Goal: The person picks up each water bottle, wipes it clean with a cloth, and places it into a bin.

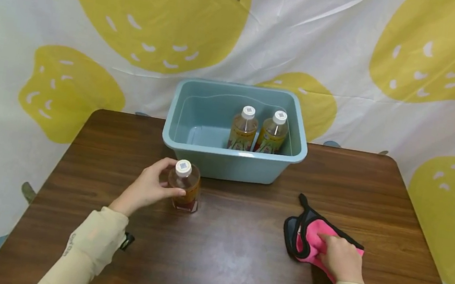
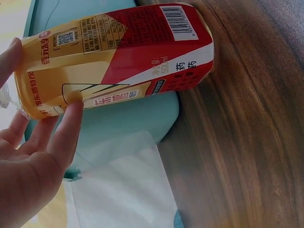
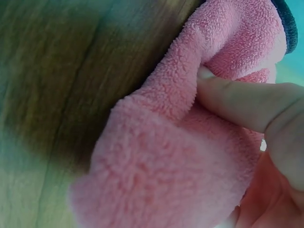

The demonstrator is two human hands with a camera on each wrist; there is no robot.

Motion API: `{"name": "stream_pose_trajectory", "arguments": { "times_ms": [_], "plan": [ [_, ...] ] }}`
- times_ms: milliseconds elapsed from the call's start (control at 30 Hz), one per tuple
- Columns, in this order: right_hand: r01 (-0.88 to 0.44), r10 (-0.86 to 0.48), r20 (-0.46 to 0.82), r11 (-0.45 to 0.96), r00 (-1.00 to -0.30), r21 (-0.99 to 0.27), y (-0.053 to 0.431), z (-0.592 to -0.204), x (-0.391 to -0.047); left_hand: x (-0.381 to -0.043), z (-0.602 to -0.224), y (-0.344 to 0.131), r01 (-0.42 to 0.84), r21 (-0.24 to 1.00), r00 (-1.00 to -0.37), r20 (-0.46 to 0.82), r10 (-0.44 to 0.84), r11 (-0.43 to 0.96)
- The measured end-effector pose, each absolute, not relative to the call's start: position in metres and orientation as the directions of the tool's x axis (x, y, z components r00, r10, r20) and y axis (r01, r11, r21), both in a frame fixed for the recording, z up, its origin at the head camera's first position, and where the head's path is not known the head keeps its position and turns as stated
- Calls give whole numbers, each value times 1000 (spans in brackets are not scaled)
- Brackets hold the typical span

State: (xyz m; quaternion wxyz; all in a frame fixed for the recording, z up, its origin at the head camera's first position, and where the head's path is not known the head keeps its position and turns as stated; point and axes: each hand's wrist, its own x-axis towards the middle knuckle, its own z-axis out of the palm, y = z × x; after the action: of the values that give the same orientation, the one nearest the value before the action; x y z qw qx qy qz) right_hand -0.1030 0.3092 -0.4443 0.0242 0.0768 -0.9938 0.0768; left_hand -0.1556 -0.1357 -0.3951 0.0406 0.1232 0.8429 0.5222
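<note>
My left hand [image 1: 147, 191] grips a drink bottle [image 1: 189, 189] with a white cap, thumb and fingers around its upper body. The bottle stands close in front of the blue bin, left of the middle. In the left wrist view the bottle [image 2: 137, 52] shows a red and yellow label with a barcode. On the right, my right hand [image 1: 342, 259] pinches a pink cloth [image 1: 315, 236] with black edging, bunched above the table. Its fluffy folds [image 3: 156, 156] lie around the thumb [image 3: 237, 102] in the right wrist view; part of the fingers is hidden behind the cloth.
The light blue bin [image 1: 224, 166] stands at the table's back edge. Two similar capped bottles, one on the left [image 1: 243, 132] and one on the right [image 1: 273, 136], stand in its right half. A lemon-print curtain [image 1: 294, 40] hangs behind the brown wooden table [image 1: 228, 258].
</note>
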Motion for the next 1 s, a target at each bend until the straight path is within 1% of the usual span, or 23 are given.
{"name": "stream_pose_trajectory", "arguments": {
  "times_ms": [167, 233, 333, 400, 533, 600, 700, 833, 1000],
  "plan": [
    [-142, -128, 91, 974, -988, -178, 311, -445, -104, -157, -395, -136, 170, 888, -965, 61, 256, 427],
    [-114, -101, 75, 972, -992, -206, 312, -443, -103, -158, -395, -135, 175, 885, -964, 66, 256, 431],
    [-85, -70, 64, 958, -995, -274, 311, -439, -102, -159, -396, -135, 191, 881, -963, 83, 256, 433],
    [-97, -68, 97, 938, -993, -333, 306, -435, -102, -160, -397, -135, 201, 878, -962, 94, 256, 435],
    [-206, -83, 277, 870, -957, -449, 285, -429, -104, -160, -397, -135, 201, 872, -963, 92, 254, 446],
    [-280, -95, 377, 835, -921, -475, 271, -426, -106, -160, -398, -135, 198, 869, -963, 87, 253, 454],
    [-376, -115, 468, 771, -876, -514, 245, -421, -111, -160, -399, -135, 193, 866, -965, 82, 250, 461],
    [-458, -139, 499, 652, -855, -604, 210, -415, -118, -160, -398, -134, 187, 874, -965, 79, 248, 448],
    [-485, -161, 474, 505, -866, -714, 166, -408, -129, -160, -398, -134, 185, 883, -966, 83, 243, 431]
  ]
}}
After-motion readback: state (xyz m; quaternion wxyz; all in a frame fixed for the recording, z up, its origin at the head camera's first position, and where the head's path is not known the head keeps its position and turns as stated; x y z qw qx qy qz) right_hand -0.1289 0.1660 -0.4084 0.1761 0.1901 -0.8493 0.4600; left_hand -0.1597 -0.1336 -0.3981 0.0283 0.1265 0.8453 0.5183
